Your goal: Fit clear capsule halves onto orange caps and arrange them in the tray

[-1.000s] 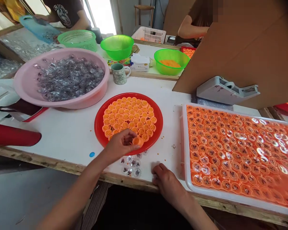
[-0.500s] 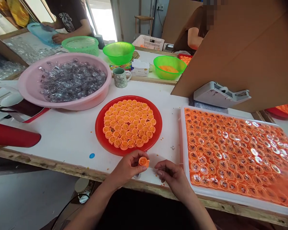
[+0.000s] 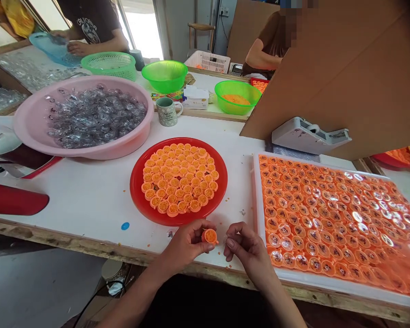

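My left hand [image 3: 187, 246] pinches a small orange toy cup [image 3: 210, 236] between thumb and fingers, its open face turned up towards me. Just to the right, my right hand [image 3: 248, 248] has thumb and forefinger drawn together; a faint clear edge shows at the tips, too small to name. The hands are close but apart, over the table's front edge. Beyond them lies a round red tray [image 3: 136, 193], covered with similar orange cups [image 3: 181, 177] holding small orange bits. On the right, a white tray [image 3: 256, 205] holds rows of orange cups [image 3: 314, 218] with shiny clear covers and dark prints.
A pink basin [image 3: 30, 123] of clear, dark-printed plastic pieces [image 3: 102, 118] stands at the left. Behind are a mug [image 3: 167, 111], two green bowls [image 3: 166, 77] and a tape dispenser [image 3: 310, 136] by a cardboard panel [image 3: 328, 82]. A blue disc [image 3: 125, 226] lies near the edge. Two people work across the table.
My left hand has shifted slightly right and the cup in it has turned, its handle now pointing lower right. My right hand's fingertips have come nearer the cup. The view has swung slightly right.
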The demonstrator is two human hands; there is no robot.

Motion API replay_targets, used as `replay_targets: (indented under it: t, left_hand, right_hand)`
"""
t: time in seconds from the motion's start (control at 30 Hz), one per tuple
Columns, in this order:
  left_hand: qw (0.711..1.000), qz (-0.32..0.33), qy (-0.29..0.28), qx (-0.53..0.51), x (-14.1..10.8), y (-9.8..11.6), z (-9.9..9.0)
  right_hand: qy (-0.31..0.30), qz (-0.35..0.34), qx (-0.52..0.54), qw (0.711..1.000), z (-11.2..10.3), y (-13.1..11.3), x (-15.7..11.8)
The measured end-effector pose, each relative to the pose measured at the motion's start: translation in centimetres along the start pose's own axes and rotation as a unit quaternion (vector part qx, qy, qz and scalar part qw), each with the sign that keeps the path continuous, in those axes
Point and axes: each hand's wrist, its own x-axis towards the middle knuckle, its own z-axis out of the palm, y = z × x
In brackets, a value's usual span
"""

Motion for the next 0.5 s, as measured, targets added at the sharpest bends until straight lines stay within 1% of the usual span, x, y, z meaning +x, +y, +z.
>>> replay_targets:
  t: [0.07,0.17,0.23,0.3,0.37,0.4,0.5]
  left_hand:
    - [1.000,0.005,0.019,-0.018,0.1,-0.2,0.4]
    - [0.996,0.024,0.077,-0.032,0.5,-1.0,1.2]
    - [0.994,0.037,0.101,-0.016,0.9,-1.6,1.8]
    - [0.993,0.058,0.107,0.010,1.1,-2.0,2.2]
    - [0.991,0.081,0.099,0.034,1.2,-2.0,2.5]
    - [0.992,0.087,0.087,0.035,1.1,-1.9,2.6]
    - [0.996,0.083,0.019,-0.012,0.8,-1.3,2.5]
  right_hand:
    - [-0.002,0.013,0.031,0.999,0.3,0.0,0.0]
    - [0.015,0.025,0.093,0.995,1.5,0.4,-0.3]
    - [0.034,0.029,0.128,0.991,2.3,0.8,-0.4]
    - [0.060,0.029,0.144,0.987,2.8,1.1,-0.4]
    - [0.091,0.021,0.147,0.985,2.9,1.3,-0.3]
    - [0.105,0.016,0.148,0.983,2.9,1.3,-0.2]
    - [0.125,0.003,0.157,0.980,2.4,1.4,0.0]
